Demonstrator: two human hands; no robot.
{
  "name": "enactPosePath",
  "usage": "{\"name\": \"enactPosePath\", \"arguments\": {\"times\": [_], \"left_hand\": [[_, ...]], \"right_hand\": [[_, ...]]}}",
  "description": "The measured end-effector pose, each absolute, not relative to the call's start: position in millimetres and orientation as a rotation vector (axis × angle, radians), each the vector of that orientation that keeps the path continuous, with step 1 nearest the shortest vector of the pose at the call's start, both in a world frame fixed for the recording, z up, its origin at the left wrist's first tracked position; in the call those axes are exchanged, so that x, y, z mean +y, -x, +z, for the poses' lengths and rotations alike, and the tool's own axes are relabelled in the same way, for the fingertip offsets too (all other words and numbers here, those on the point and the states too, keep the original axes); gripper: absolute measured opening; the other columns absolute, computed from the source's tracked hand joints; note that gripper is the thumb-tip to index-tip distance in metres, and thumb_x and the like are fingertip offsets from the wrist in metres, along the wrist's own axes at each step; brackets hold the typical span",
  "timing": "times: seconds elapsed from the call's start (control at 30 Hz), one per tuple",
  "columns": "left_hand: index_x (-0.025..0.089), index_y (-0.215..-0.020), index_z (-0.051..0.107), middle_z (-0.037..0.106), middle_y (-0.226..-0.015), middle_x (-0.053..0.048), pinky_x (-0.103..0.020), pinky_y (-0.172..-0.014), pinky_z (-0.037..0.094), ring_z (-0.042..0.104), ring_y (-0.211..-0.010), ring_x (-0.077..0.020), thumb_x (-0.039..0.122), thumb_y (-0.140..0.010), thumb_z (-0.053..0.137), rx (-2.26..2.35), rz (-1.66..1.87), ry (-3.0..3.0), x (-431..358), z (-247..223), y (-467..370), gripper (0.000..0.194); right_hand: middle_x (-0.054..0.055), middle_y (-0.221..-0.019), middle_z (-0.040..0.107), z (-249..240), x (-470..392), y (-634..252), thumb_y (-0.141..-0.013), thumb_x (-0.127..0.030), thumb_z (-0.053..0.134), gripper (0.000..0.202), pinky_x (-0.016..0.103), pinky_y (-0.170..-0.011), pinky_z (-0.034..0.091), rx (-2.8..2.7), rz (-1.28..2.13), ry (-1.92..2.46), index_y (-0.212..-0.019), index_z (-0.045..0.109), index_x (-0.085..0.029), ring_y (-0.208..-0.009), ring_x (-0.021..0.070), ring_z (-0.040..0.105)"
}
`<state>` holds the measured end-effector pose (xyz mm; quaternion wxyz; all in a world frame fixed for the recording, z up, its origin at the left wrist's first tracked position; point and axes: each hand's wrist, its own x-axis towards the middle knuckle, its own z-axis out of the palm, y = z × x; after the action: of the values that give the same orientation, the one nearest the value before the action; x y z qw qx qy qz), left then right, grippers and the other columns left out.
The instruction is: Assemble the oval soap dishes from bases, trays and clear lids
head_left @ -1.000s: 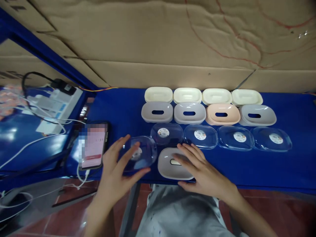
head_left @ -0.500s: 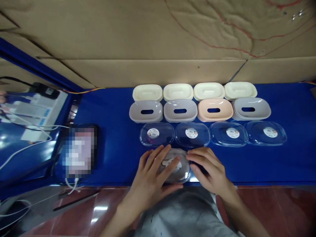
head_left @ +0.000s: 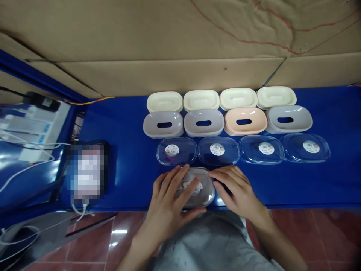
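At the table's near edge lies a lidded oval soap box (head_left: 207,194), grey under a clear cover with a round white label. My left hand (head_left: 169,199) spans it with fingers spread, fingertips along the far side and thumb at the near side; its index finger rests on the label. Curled fingers and thumb of my right hand (head_left: 235,190) grip the box's upper right rim. Just beyond is a row of clear lids (head_left: 188,154) with round labels. Behind them stand slotted trays, grey (head_left: 152,130) and peach (head_left: 246,130), then cream oval dishes (head_left: 201,98).
All this is on a blue table (head_left: 126,158) backed by a brown cardboard wall (head_left: 141,34). To the left lie a phone-like device (head_left: 87,173) with a blurred screen, and a white power strip (head_left: 53,124) with plugs and cables.
The view has shifted slightly. Both hands keep nearly the same hold on the lidded soap box, and the rows of parts stay as they were.
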<state>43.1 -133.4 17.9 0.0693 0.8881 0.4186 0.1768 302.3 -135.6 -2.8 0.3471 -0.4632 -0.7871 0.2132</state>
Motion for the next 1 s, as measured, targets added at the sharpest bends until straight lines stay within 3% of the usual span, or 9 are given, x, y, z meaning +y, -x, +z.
{"name": "enactPosePath", "arguments": {"times": [0.23,0.47,0.77,1.0], "left_hand": [[0.025,-0.152,0.061,0.055,-0.164,-0.023,-0.062,-0.115,0.044,0.056,-0.147,-0.0434,0.056,-0.100,0.078,1.254,0.529,-2.658,-133,17,-44,0.063],[0.025,-0.153,0.059,0.052,-0.166,-0.023,-0.061,-0.116,0.044,0.054,-0.148,-0.0425,0.058,-0.100,0.077,1.243,0.500,-2.648,-132,18,-43,0.065],[0.026,-0.163,0.049,0.053,-0.164,-0.018,-0.056,-0.115,0.052,0.055,-0.143,-0.0393,0.059,-0.087,0.090,1.125,0.460,-2.509,-127,20,-14,0.093],[0.030,-0.165,0.045,0.053,-0.160,-0.019,-0.056,-0.113,0.059,0.061,-0.141,-0.0390,0.038,-0.085,0.095,1.186,0.402,-2.420,-133,12,-11,0.095]], "right_hand": [[0.007,-0.122,0.079,-4,-134,-302,-0.110,-0.017,0.058,0.032,0.041,-0.100,0.056,-2.046,0.564,1.217,-0.141,0.063,-0.022,-0.111,0.0215,0.075],[0.009,-0.130,0.077,-6,-135,-303,-0.110,-0.030,0.061,0.037,0.044,-0.103,0.060,-2.091,0.644,1.254,-0.147,0.059,-0.024,-0.118,0.0246,0.074],[0.009,-0.134,0.077,-1,-133,-302,-0.111,-0.030,0.057,0.038,0.045,-0.104,0.056,-2.133,0.708,1.241,-0.148,0.059,-0.025,-0.119,0.0254,0.073],[0.008,-0.136,0.077,-1,-133,-302,-0.111,-0.029,0.058,0.040,0.044,-0.108,0.054,-2.149,0.742,1.252,-0.151,0.058,-0.025,-0.121,0.0249,0.072]]}}
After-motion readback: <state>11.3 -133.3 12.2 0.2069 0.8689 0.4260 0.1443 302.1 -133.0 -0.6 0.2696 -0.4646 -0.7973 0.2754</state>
